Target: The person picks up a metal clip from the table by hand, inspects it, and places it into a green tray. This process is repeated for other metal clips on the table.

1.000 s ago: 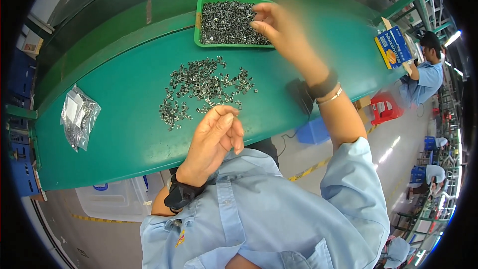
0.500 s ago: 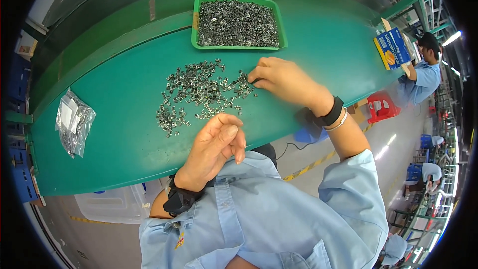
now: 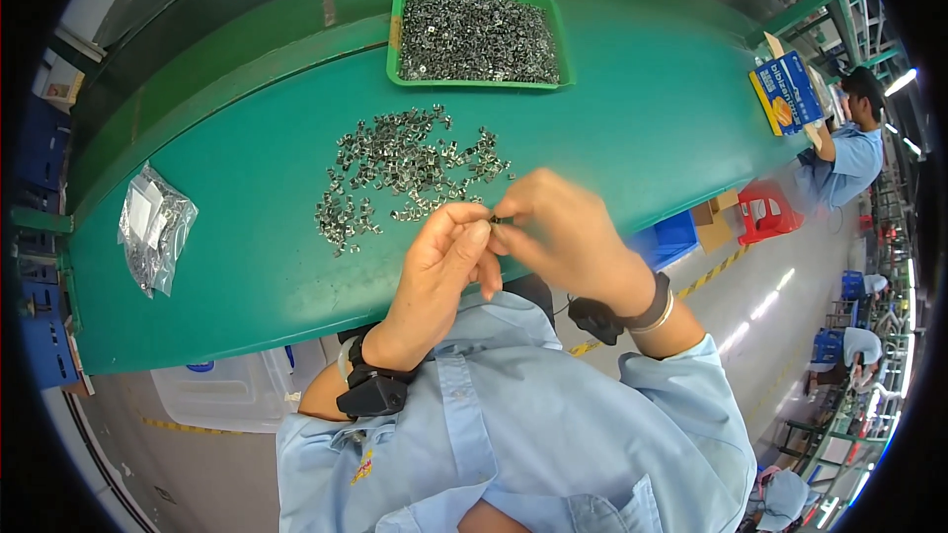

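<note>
My left hand and my right hand meet at the fingertips over the near edge of the green table. Between them is a small dark metal part, pinched by my right thumb and forefinger; its exact shape is too small to tell. My left thumb and fingers are closed right beside it, and what they hold is hidden. Just beyond my hands lies a loose pile of small shiny metal pieces. Farther back, a green tray is filled with many similar pieces.
A clear plastic bag with small pieces lies at the left of the green table. A blue and yellow box stands at the right end, near a person in light blue. A red stool and blue bin are below.
My right hand has come back from the right side of the pile to my left fingertips. My left hand has moved slightly right, its fingers now pinched toward the right hand's.
</note>
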Demonstrator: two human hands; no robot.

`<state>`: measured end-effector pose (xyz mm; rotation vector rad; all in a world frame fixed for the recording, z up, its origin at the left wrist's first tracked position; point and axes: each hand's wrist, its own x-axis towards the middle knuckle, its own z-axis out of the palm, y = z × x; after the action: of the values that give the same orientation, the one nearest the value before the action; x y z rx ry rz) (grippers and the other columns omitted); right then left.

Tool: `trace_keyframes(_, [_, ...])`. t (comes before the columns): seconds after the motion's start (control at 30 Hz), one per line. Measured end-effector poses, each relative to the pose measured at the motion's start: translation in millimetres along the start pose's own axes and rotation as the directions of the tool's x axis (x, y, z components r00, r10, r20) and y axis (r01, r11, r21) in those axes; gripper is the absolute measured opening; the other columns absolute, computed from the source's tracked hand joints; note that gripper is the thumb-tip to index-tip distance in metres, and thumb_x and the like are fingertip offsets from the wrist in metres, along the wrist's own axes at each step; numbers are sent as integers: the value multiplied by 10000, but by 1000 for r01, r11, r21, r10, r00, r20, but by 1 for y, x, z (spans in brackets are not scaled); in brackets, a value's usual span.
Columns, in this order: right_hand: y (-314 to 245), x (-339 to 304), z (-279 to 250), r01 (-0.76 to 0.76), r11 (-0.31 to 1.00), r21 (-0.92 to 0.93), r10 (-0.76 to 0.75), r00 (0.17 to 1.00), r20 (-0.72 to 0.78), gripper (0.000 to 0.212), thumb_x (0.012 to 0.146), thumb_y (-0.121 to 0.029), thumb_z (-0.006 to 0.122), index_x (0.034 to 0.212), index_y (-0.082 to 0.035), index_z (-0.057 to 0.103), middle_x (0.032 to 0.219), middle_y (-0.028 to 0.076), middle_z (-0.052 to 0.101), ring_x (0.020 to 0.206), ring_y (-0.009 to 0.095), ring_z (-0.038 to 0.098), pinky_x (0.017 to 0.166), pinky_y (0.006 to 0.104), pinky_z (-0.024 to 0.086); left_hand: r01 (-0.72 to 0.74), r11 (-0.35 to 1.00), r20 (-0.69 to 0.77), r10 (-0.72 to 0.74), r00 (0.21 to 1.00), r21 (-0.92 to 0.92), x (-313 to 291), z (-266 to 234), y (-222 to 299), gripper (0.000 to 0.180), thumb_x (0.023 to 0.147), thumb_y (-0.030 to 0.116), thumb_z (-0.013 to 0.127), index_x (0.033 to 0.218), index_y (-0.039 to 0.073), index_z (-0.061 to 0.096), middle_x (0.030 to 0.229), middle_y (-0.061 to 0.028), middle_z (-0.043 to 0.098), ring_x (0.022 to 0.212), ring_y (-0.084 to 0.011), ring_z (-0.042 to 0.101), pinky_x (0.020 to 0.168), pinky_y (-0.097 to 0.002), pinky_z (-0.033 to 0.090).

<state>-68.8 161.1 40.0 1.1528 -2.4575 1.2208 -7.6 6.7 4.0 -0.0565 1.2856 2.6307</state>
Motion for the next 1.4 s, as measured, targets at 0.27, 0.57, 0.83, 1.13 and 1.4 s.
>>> trace_keyframes(0.27, [-7,-11,14,31,999,29,-30,999,-36,220,706,-21,706,883,-58,579,795,76,591,702,236,590,589,310,474,-16,1000,26,16,1000,-8,-6,-6,0,199,974,218,427,1012,26,465,762,-64,562,590,-130,550,504,-248,439])
trace_keyframes(0.57, [-14,-14,13,40,993,110,-35,998,-49,167,751,-30,667,893,-43,580,794,71,577,708,226,593,581,313,478,44,992,105,-31,994,-120,-8,-9,3,234,979,236,418,981,14,493,803,-67,577,607,-112,532,520,-244,427])
trace_keyframes(0.83, [-6,-18,20,41,997,68,-33,993,-116,204,725,13,684,900,-53,601,814,74,602,716,227,595,594,308,477,52,992,18,-50,999,-117,-10,-1,8,185,969,230,440,975,47,469,748,-74,573,561,-145,541,479,-260,429])
trace_keyframes(1.13, [-7,-22,23,60,994,96,-43,985,-168,228,712,15,702,911,-49,610,822,76,611,729,222,603,606,302,484,82,972,77,-67,995,-219,-7,-9,2,152,935,186,521,972,40,499,754,-72,588,588,-126,534,504,-257,417])
trace_keyframes(1.4, [-11,-28,25,46,978,202,-5,980,-200,226,722,20,700,917,-41,603,834,80,614,742,224,602,614,301,482,47,960,149,-5,989,-276,-8,-9,-5,162,937,219,513,946,62,475,706,-54,556,524,-136,511,449,-252,377])
